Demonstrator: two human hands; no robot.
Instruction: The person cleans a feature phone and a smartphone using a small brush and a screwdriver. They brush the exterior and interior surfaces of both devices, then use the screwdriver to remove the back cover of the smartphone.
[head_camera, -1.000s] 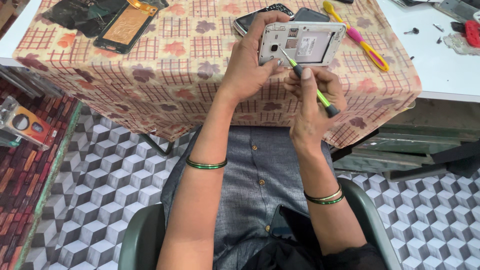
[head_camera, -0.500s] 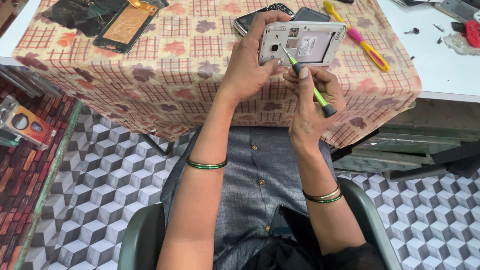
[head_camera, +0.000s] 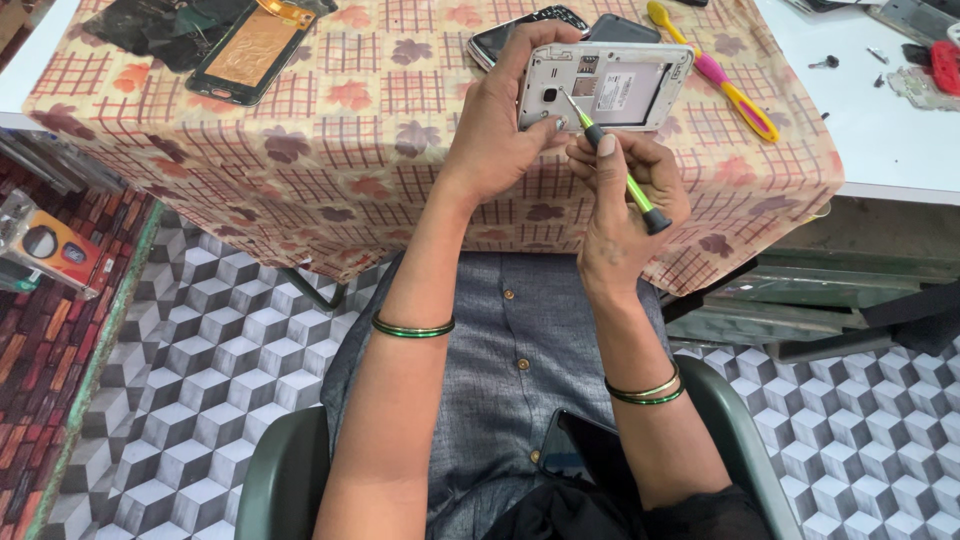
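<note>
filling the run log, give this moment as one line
left hand: holds white phone | right hand: green screwdriver, tip on phone back | table: patterned cloth

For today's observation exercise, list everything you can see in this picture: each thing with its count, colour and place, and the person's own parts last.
phone: one, white, back cover off, held above the table edge
screwdriver: one, green and black, tip on the phone's back
tablecloth: one, checked with leaf print, over the table
opened phone: one, black with copper-coloured inside, far left on the cloth
dark phones: two, black, behind the white phone
pink and yellow tool: one, right part of the cloth
screws: a few, dark, on the white surface at right
chair: one, grey-green, under the person
bangles: green, on both wrists
left hand: holds the phone
right hand: fingers grip the screwdriver
</note>
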